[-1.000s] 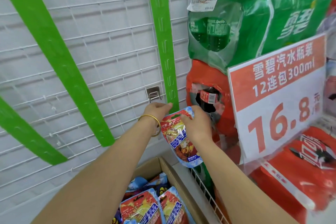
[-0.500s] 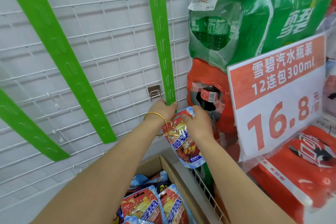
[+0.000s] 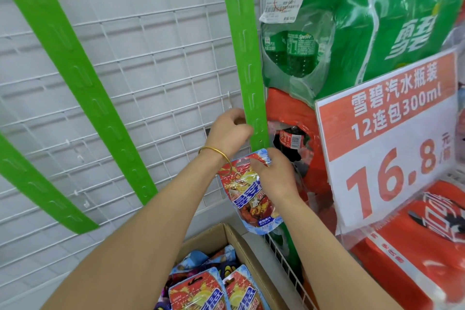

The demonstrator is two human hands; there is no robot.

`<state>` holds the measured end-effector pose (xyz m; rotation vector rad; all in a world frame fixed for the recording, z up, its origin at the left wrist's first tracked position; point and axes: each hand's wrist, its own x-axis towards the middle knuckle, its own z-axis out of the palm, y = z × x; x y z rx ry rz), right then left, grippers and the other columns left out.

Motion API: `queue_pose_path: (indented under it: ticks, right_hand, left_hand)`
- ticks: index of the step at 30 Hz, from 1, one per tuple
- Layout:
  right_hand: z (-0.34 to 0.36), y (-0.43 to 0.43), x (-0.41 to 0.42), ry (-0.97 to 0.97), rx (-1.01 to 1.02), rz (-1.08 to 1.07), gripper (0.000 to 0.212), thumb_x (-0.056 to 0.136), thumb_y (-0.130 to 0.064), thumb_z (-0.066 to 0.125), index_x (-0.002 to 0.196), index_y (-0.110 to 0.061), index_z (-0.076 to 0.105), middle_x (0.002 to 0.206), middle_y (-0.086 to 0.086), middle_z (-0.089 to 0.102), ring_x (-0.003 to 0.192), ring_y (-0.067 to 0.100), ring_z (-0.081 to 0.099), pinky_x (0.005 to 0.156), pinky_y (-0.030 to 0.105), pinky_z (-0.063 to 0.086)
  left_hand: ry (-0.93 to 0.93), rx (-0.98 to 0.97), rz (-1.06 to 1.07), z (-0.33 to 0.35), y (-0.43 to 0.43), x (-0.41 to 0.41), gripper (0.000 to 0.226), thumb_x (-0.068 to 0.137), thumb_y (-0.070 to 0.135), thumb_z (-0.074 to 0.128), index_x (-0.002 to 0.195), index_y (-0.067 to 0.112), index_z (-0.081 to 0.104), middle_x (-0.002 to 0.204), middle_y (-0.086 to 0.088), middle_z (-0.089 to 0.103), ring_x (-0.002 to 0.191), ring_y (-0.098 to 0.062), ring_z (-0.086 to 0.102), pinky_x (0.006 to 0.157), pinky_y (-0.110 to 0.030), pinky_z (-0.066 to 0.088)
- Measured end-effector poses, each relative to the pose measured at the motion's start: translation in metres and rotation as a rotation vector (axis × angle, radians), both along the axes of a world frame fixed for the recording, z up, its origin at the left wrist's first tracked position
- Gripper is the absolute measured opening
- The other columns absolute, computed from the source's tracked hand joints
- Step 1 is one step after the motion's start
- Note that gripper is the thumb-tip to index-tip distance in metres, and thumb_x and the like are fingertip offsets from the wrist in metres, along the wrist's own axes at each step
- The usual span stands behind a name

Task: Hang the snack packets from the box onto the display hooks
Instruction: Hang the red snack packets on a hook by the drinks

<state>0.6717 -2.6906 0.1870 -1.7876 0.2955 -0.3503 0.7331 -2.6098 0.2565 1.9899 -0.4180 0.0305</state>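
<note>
Head view gives me the one relation I need: the snack packet [image 3: 254, 199] hangs long axis down, leaning slightly, with its top edge just under the bottom end of the green hook strip [image 3: 251, 78]. My right hand [image 3: 275, 176] pinches the packet's top corner, so it is the nearer hand. My left hand [image 3: 230, 131] curls round the strip's lower end, just above and to the left. The coming move, I judge, is a short lift straight up onto the strip (I cannot make out the hang hole). More packets [image 3: 196, 292] lie in the box [image 3: 234, 239] below.
</note>
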Motion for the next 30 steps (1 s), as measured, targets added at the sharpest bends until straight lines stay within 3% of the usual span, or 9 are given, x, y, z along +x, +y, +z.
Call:
queue_pose_path:
  ticks: [2, 5, 10, 13, 15, 18, 22, 25, 30]
  right_hand:
    - [-0.001, 0.0, 0.001, -0.017, 0.007, 0.003, 0.035, 0.093, -0.015, 0.054, 0.126, -0.006, 0.048, 0.109, -0.001, 0.053, 0.103, 0.01, 0.048, 0.083, 0.022, 0.034]
    - [-0.001, -0.001, 0.001, -0.037, 0.016, -0.011, 0.029, 0.092, -0.014, 0.054, 0.12, -0.009, 0.052, 0.098, -0.009, 0.05, 0.1, 0.011, 0.051, 0.081, 0.024, 0.037]
    - [-0.003, -0.006, 0.003, -0.074, 0.007, -0.03, 0.007, 0.093, -0.017, 0.053, 0.099, -0.016, 0.053, 0.081, -0.01, 0.05, 0.085, 0.012, 0.05, 0.068, 0.026, 0.037]
    - [-0.003, -0.005, 0.009, -0.139, 0.005, -0.085, 0.011, 0.091, -0.017, 0.053, 0.084, -0.009, 0.053, 0.073, -0.002, 0.053, 0.072, 0.015, 0.05, 0.064, 0.029, 0.037]
    - [0.001, -0.004, 0.012, -0.183, 0.014, -0.099, 0.016, 0.091, -0.018, 0.052, 0.079, -0.009, 0.052, 0.071, 0.0, 0.052, 0.07, 0.018, 0.05, 0.064, 0.032, 0.038]
    - [0.004, -0.001, 0.014, -0.216, -0.04, -0.137, 0.02, 0.091, -0.018, 0.051, 0.073, -0.012, 0.047, 0.068, 0.0, 0.048, 0.07, 0.021, 0.046, 0.064, 0.035, 0.037]
    - [0.003, 0.0, 0.016, -0.233, -0.073, -0.178, 0.015, 0.092, -0.019, 0.05, 0.08, -0.011, 0.047, 0.066, -0.004, 0.046, 0.07, 0.019, 0.045, 0.064, 0.033, 0.035]
    - [0.002, 0.002, 0.018, -0.226, -0.18, -0.16, 0.018, 0.092, -0.021, 0.05, 0.078, -0.013, 0.041, 0.062, -0.007, 0.038, 0.067, 0.02, 0.039, 0.063, 0.034, 0.032]
    - [-0.012, 0.009, 0.018, -0.172, -0.215, -0.146, 0.021, 0.093, -0.022, 0.049, 0.077, -0.011, 0.04, 0.063, -0.004, 0.037, 0.063, 0.019, 0.035, 0.06, 0.034, 0.03]
  left_hand:
    - [0.051, 0.045, -0.053, -0.005, -0.005, -0.003, 0.019, 0.063, 0.015, 0.056, 0.082, 0.018, 0.057, 0.076, 0.0, 0.06, 0.071, -0.015, 0.055, 0.073, -0.032, 0.048]
    - [0.003, 0.098, -0.045, -0.012, -0.011, 0.001, 0.016, 0.082, 0.013, 0.059, 0.097, 0.014, 0.064, 0.096, -0.008, 0.068, 0.09, -0.024, 0.064, 0.088, -0.041, 0.051]
    - [0.004, 0.092, -0.04, -0.023, 0.003, 0.003, 0.018, 0.088, 0.014, 0.056, 0.101, 0.005, 0.066, 0.1, -0.017, 0.069, 0.09, -0.033, 0.065, 0.087, -0.045, 0.051]
    - [0.034, 0.067, -0.046, -0.022, 0.015, 0.003, 0.016, 0.089, 0.01, 0.055, 0.1, 0.004, 0.065, 0.093, -0.008, 0.067, 0.071, -0.013, 0.061, 0.073, -0.028, 0.05]
    - [0.071, 0.049, -0.073, -0.021, 0.021, 0.005, 0.011, 0.089, 0.008, 0.055, 0.086, 0.01, 0.064, 0.079, -0.002, 0.065, 0.056, 0.001, 0.055, 0.058, -0.014, 0.046]
    - [0.123, 0.043, -0.094, -0.02, 0.028, 0.006, 0.023, 0.089, 0.009, 0.055, 0.069, 0.019, 0.056, 0.057, 0.009, 0.06, 0.04, 0.007, 0.051, 0.045, -0.007, 0.04]
    - [0.194, -0.031, -0.106, -0.021, 0.034, 0.005, 0.009, 0.09, 0.008, 0.054, 0.091, 0.01, 0.062, 0.074, 0.002, 0.063, 0.049, 0.005, 0.057, 0.053, -0.01, 0.047]
    - [0.205, -0.04, -0.074, -0.023, 0.035, 0.004, 0.007, 0.089, 0.01, 0.055, 0.088, 0.01, 0.063, 0.074, -0.001, 0.063, 0.054, -0.002, 0.059, 0.055, -0.013, 0.048]
    - [0.175, -0.038, -0.004, -0.025, 0.036, 0.0, 0.025, 0.089, 0.015, 0.056, 0.097, -0.008, 0.062, 0.086, -0.018, 0.063, 0.075, -0.024, 0.057, 0.073, -0.038, 0.05]
